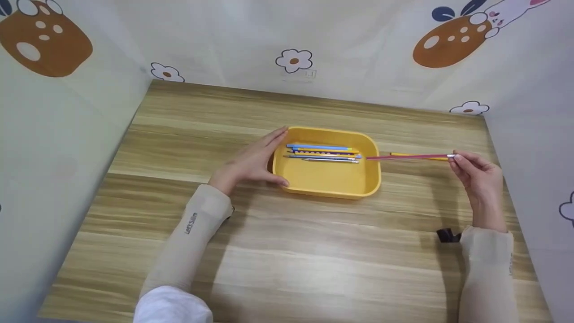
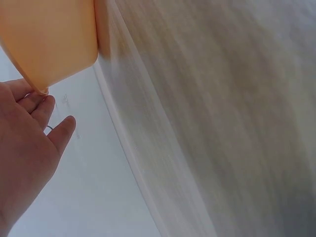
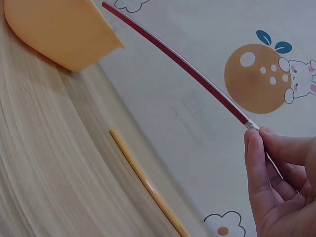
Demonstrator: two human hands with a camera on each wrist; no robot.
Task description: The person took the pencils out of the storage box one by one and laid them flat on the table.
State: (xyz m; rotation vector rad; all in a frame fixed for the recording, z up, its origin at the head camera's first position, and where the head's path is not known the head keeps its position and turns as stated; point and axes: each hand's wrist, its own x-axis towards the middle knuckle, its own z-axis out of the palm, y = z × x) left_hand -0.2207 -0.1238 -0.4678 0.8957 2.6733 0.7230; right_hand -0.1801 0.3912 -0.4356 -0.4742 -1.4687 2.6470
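Observation:
A yellow plastic box [image 1: 325, 184] with rounded corners stands on the table. My left hand [image 1: 251, 163] holds its left end, fingers at the far corner and thumb over the near rim. In the left wrist view, the fingertips meet the rim of the box [image 2: 59, 39]. Several pencils [image 1: 320, 154], blue, yellow and patterned, lie side by side inside. My right hand [image 1: 480, 179] pinches a red pencil [image 3: 182, 69] by its silvery end, off the table. The pencil's far tip is at the box's right rim. Below it a yellow pencil [image 3: 148, 185] lies on the table.
The wood-grain table [image 1: 314, 260] is bordered by pale curtains [image 1: 224, 40] printed with oranges, flowers and a rabbit. A black object [image 1: 447, 235] shows beside the right wrist, at the edge of a beige sleeve [image 1: 486, 273].

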